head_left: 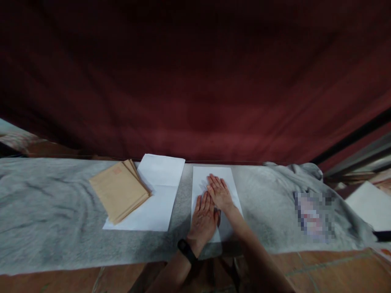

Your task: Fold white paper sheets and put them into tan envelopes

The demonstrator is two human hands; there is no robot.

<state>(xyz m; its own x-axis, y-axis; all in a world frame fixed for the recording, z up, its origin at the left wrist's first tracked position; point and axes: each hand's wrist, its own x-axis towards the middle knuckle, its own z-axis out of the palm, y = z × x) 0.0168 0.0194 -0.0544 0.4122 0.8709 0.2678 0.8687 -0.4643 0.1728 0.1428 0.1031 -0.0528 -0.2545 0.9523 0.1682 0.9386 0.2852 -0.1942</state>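
Observation:
A white sheet of paper [200, 177] lies on the grey cloth in front of me. My left hand [203, 219], with a black band on its wrist, rests flat on the sheet's lower left part, fingers stretched out. Just beyond it, my right hand [220, 193] lies flat on the middle of the same sheet, its fingers pointing up and left. The two hands are close together and hide much of the paper. Left of them, a stack of brown envelopes [119, 191] sits on more white paper [165, 199] that has a crease across it.
A grey cloth [49, 211] covers the long, narrow surface and is bunched at the right. A dark red curtain [195, 101] hangs behind it. A blurred-out patch [314, 217] lies on the cloth at right, and a white object [371, 205] is at the far right. Tiled floor [122, 278] shows below.

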